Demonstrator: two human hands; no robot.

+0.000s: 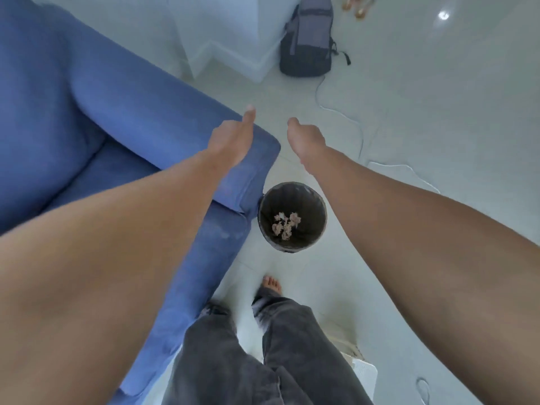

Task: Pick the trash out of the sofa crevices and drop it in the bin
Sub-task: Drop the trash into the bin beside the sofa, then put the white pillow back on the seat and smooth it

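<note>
A blue fabric sofa (87,118) fills the left side, its armrest (257,159) ending beside a dark round bin (292,197) on the floor. Several crumpled pale scraps of trash (286,225) lie at the bottom of the bin. My left hand (230,135) hovers over the end of the armrest, held flat with the thumb sticking out and nothing seen in it. My right hand (305,138) hangs over the floor just beyond the bin, its fingers curled downward and hidden behind the back of the hand.
A dark backpack (306,39) leans against a white wall base at the back. A white cable (350,121) snakes across the pale tiled floor to the right. My legs in grey trousers (263,361) and a bare foot (271,285) stand next to the sofa.
</note>
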